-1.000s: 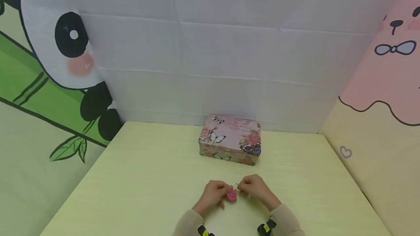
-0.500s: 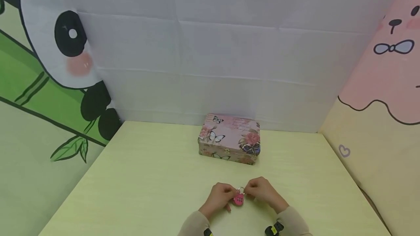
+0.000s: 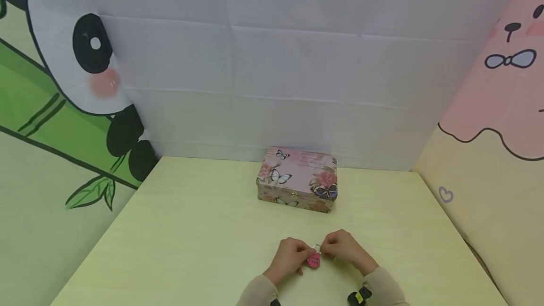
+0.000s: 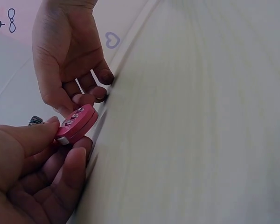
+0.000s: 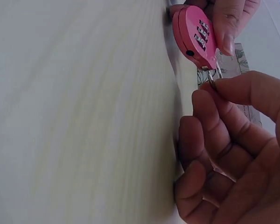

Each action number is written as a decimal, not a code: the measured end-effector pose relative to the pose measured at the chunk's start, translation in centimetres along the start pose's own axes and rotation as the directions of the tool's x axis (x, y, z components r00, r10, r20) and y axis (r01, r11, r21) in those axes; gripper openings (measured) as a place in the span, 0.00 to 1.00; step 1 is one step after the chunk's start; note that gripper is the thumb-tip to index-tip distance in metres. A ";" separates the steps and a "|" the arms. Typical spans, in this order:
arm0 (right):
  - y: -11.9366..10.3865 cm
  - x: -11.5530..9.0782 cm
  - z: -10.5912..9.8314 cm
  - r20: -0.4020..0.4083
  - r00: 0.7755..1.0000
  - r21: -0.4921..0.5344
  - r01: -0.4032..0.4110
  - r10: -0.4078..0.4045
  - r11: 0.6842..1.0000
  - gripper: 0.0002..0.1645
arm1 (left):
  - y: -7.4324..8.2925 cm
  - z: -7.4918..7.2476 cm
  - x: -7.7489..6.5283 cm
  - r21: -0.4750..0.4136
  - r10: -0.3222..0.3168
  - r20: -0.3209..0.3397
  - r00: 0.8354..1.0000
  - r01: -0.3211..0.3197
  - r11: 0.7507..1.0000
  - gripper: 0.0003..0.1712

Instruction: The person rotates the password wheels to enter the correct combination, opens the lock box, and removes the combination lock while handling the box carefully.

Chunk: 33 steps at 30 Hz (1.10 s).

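A small pink combination padlock (image 3: pixel 314 261) with number dials is held just above the table near its front. My left hand (image 3: pixel 290 258) grips the lock's body between thumb and fingers. On the other side, my right hand (image 3: pixel 343 248) pinches the metal shackle with thumb and index finger, as the right wrist view shows. The padlock (image 5: pixel 196 35) has its dials facing that camera, and the shackle's end is hidden by the fingertips. In the left wrist view, the padlock (image 4: pixel 78 123) sits between both hands.
A pink box (image 3: pixel 297 178) with butterflies and flowers stands shut at the back of the pale table (image 3: pixel 191 230). Behind it hangs a white cloth (image 3: pixel 289 70). Walls with painted cartoon figures flank the table on both sides.
Both hands and the padlock have shifted a little to the right and toward the table's front. The hold on the lock looks the same, and the box stays put.
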State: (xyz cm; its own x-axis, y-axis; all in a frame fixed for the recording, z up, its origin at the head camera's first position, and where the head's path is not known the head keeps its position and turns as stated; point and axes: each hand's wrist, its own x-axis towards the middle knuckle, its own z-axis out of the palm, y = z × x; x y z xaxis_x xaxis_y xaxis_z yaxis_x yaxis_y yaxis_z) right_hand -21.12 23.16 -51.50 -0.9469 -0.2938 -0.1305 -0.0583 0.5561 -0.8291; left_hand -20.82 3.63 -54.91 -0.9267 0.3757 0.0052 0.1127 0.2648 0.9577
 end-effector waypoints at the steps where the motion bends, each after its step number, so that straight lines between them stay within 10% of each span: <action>1: 0.1 0.0 0.0 -0.001 1.000 -0.003 0.000 0.000 1.000 0.06 | 0.1 0.0 -0.1 0.008 0.000 -0.002 1.000 0.000 1.000 0.09; 33: 0.3 1.1 0.8 -0.091 0.990 -0.090 -0.112 0.104 0.990 0.08 | 0.6 -0.5 0.2 0.082 -0.054 0.028 0.998 0.052 0.995 0.06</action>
State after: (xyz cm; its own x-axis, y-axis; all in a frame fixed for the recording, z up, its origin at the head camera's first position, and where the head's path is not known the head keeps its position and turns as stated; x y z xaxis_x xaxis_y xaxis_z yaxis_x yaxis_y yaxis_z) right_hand -21.91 22.36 -52.33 -0.9727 -0.1626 -0.1658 0.0199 0.6530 -0.7571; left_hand -21.16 3.44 -54.24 -0.9211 0.3856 -0.0547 0.0938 0.3560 0.9298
